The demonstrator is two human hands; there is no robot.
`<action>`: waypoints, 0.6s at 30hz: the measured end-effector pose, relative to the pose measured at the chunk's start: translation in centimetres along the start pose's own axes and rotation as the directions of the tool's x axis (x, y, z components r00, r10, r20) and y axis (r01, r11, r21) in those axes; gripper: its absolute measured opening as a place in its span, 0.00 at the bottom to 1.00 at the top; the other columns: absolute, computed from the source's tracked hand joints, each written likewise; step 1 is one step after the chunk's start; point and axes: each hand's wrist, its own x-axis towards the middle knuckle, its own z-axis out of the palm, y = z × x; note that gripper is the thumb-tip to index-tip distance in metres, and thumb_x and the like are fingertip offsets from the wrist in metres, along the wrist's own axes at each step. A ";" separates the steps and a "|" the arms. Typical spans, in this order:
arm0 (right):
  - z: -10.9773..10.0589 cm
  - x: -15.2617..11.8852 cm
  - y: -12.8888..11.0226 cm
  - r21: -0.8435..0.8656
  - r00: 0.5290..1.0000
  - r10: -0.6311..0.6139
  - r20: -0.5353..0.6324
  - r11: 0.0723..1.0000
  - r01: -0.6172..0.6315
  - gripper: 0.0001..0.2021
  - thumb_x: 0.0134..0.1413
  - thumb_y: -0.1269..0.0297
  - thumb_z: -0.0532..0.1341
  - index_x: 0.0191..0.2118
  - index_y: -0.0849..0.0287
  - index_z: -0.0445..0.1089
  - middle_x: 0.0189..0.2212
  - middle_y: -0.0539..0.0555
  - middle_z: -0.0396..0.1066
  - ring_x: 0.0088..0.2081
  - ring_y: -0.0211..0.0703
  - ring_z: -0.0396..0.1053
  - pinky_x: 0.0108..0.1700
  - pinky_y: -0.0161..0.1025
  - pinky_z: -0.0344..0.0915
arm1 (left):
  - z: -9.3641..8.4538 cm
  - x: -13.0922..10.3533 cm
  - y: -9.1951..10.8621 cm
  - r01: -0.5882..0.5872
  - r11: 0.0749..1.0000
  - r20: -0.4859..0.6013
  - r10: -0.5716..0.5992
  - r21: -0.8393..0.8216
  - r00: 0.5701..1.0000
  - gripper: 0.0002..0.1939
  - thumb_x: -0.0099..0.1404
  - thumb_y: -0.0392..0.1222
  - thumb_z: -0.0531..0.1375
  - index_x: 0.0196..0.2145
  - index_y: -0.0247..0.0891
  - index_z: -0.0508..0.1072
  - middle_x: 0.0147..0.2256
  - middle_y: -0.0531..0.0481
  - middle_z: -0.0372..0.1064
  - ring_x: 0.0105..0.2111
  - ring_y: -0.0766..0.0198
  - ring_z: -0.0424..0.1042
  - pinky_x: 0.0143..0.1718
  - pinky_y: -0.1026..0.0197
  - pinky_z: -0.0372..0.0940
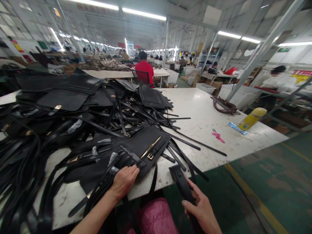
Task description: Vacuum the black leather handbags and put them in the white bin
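- One black strap (182, 187) is in front of the bench's near edge; the right hand (195, 198) pinches it between thumb and fingers.
- The left hand (125, 182) has its fingers bent over the near edge of a black bag (140, 146) lying on the bench (195, 100); I cannot tell whether they close on it.
- To handle this well, I would keep the strap flat and untwisted, clear of the loose tails, and steady the bag lightly so the leather does not crease.
- On that bag's upper face I count one gold zip (151, 147) and one gold buckle (150, 156).
- Beyond lies a heap of black leather pieces (65, 97), too tangled to count.
- Farther right on the bench: one pink-handled pair of snips (217, 136), one yellow container (253, 118), one blue-and-white packet (234, 126) and one coil of brown strapping (224, 105).
- Past the bench sits one person in red (145, 70); more people farther off are too small to count.
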 end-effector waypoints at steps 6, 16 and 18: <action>2.7 0.5 -2.0 0.084 0.983 -0.020 0.182 0.996 0.005 0.36 0.36 0.72 0.62 0.56 0.59 0.54 0.35 0.53 0.70 0.21 0.32 0.62 0.22 0.30 0.59 | 0.0 0.0 0.4 -0.008 1.000 -0.021 0.008 -0.023 1.000 0.09 0.61 0.30 0.49 0.26 0.39 0.62 0.24 0.53 0.61 0.22 0.65 0.57 0.27 0.61 0.51; 8.1 2.7 -3.6 -0.021 0.902 -0.009 0.433 1.000 0.020 0.35 0.28 0.81 0.59 0.52 0.59 0.63 0.21 0.44 0.63 0.19 0.27 0.53 0.18 0.24 0.46 | -0.5 -0.6 -0.2 0.078 0.994 0.027 -0.077 -0.071 0.997 0.09 0.56 0.29 0.49 0.28 0.39 0.65 0.26 0.52 0.65 0.23 0.64 0.62 0.26 0.62 0.56; 7.8 2.8 -3.8 0.010 0.929 -0.040 0.367 0.999 0.039 0.36 0.28 0.80 0.58 0.53 0.61 0.61 0.21 0.45 0.65 0.20 0.29 0.56 0.19 0.25 0.49 | -0.3 -0.7 -0.2 0.106 0.993 0.058 -0.104 -0.041 0.993 0.12 0.53 0.28 0.51 0.34 0.38 0.67 0.30 0.51 0.67 0.25 0.63 0.64 0.26 0.61 0.58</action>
